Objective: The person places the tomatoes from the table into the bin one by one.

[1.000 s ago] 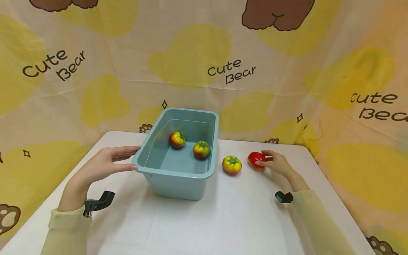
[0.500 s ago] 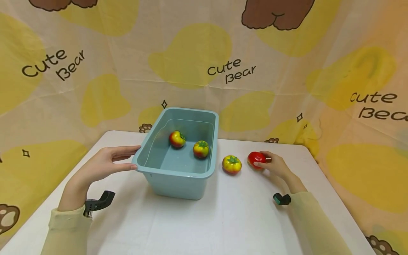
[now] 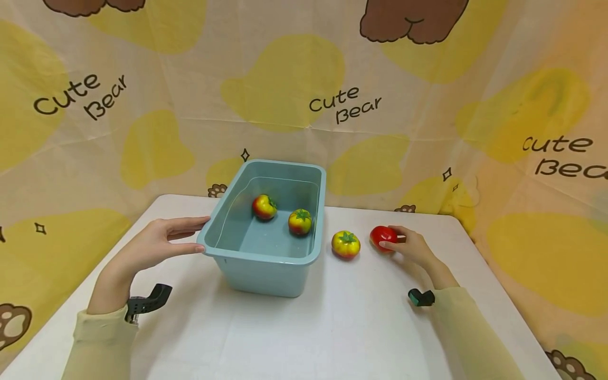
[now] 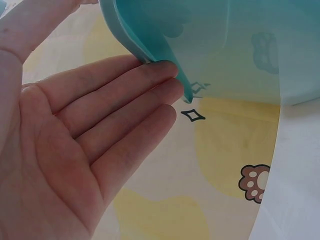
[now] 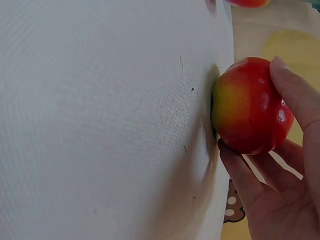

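My left hand (image 3: 152, 245) touches the left rim of a light-blue plastic bin (image 3: 266, 277), its fingers straight and thumb on the near corner. In the left wrist view the fingertips (image 4: 167, 70) lie against the bin's edge. Two red-and-yellow tomatoes, a left one (image 3: 264, 207) and a right one (image 3: 300, 222), lie inside the bin. My right hand (image 3: 418, 250) holds a red tomato (image 3: 381, 237) between thumb and fingers on the table. The right wrist view shows that tomato (image 5: 252, 107) with its leafy side down. Another yellow-red tomato (image 3: 345, 245) sits between it and the bin.
All this stands on a white table (image 3: 294, 338). A patterned cloth (image 3: 266, 84) with bear prints hangs close behind the table and along its sides. Each wrist wears a black strap mount, the left one (image 3: 147, 302) and the right one (image 3: 421, 297).
My right hand has shifted very slightly at the red tomato, its forearm a little to the left. The left hand, bin and other tomatoes have stayed put.
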A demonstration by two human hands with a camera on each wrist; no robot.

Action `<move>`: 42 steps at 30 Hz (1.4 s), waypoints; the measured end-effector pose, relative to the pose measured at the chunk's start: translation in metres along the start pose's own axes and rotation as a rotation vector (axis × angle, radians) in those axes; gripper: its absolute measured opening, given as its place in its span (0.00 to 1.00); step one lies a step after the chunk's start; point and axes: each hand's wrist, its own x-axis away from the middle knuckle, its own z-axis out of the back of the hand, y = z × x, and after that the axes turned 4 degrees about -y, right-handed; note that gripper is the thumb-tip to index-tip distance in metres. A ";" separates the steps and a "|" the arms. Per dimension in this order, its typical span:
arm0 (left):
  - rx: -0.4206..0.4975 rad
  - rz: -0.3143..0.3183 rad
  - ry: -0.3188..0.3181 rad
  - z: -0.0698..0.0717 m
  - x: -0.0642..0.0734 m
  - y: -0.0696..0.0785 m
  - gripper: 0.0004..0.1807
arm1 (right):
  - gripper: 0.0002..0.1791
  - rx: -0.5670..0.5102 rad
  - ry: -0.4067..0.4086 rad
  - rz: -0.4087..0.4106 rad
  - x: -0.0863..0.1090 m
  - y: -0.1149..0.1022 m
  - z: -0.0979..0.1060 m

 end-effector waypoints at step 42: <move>0.007 0.009 -0.010 0.001 0.001 0.003 0.32 | 0.39 0.096 0.097 0.227 0.026 -0.048 0.022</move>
